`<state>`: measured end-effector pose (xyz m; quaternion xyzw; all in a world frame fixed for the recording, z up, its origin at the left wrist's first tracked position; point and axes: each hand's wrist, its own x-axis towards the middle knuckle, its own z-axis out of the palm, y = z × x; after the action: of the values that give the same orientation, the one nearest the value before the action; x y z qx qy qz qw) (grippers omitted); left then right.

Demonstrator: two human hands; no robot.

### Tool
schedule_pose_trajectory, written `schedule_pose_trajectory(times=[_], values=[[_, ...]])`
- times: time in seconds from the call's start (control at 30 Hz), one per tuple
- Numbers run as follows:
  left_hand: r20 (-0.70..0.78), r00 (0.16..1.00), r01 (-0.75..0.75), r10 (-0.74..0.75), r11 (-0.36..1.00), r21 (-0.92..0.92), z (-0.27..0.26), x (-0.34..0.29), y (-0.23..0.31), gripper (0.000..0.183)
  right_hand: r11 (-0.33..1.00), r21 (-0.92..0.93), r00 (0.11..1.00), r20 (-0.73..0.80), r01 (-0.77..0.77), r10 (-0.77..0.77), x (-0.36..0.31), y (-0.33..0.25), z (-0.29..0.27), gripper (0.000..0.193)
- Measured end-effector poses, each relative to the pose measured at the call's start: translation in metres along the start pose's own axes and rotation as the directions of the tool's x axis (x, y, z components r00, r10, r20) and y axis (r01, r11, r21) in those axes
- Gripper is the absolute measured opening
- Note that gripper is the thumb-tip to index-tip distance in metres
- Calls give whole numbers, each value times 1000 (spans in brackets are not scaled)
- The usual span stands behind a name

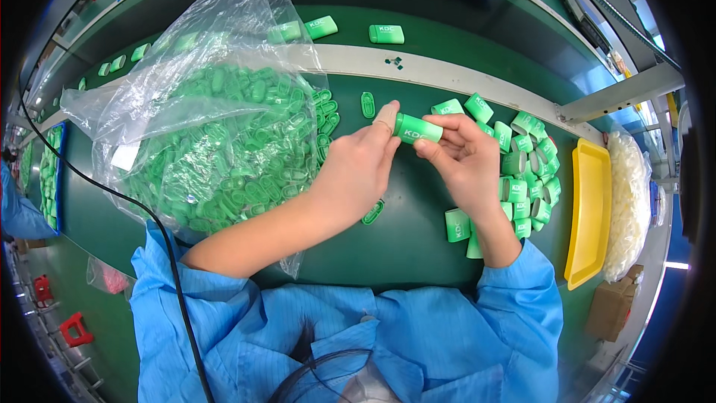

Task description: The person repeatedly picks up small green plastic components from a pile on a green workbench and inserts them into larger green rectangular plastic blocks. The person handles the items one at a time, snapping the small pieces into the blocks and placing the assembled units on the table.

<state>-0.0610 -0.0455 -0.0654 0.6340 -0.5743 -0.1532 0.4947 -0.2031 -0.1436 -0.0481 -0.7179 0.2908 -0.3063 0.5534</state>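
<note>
OK, R hand (466, 151) has green case (419, 129) pinched btwn thumb + fingers, approx. horiz., above dk green tabletop (410, 242). L hand (359, 166) at case's L end, fingers extended; can't tell if gripping or just touching. Clear plastic bag (246, 19) w/ green oval parts (242, 183) on L; pile of green cases (520, 190) on R, near yellow tray (590, 216).
</note>
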Motion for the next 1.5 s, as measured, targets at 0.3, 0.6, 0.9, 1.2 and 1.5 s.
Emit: schedule_pose_trajectory(times=[0.3, 0.6, 0.9, 1.2, 1.5], values=[[24, 997, 69, -69, 998, -2, 6, -10, 2, 49, 924, -337, 970, -95, 181, -225, -6, 0, 13, 24], [181, 964, 61, -194, 827, 559, -36, 59, -11, 24, 954, -146, 965, -13, -262, 263, 147, 33, -49, 34], [231, 968, -202, 98, 850, 487, -6, 36, -37, 24, 505, -846, 985, 137, 173, -109, 96, 4, -69, 33], [86, 996, 5, -6, 1000, 12, -20, 27, -14, 25, 673, -738, 999, 54, 42, -3, 22, -8, -32, 21], [339, 929, 277, -150, 887, -368, -36, 23, -7, 16, 900, -405, 987, 64, 162, -149, 8, -27, 4, 32]])
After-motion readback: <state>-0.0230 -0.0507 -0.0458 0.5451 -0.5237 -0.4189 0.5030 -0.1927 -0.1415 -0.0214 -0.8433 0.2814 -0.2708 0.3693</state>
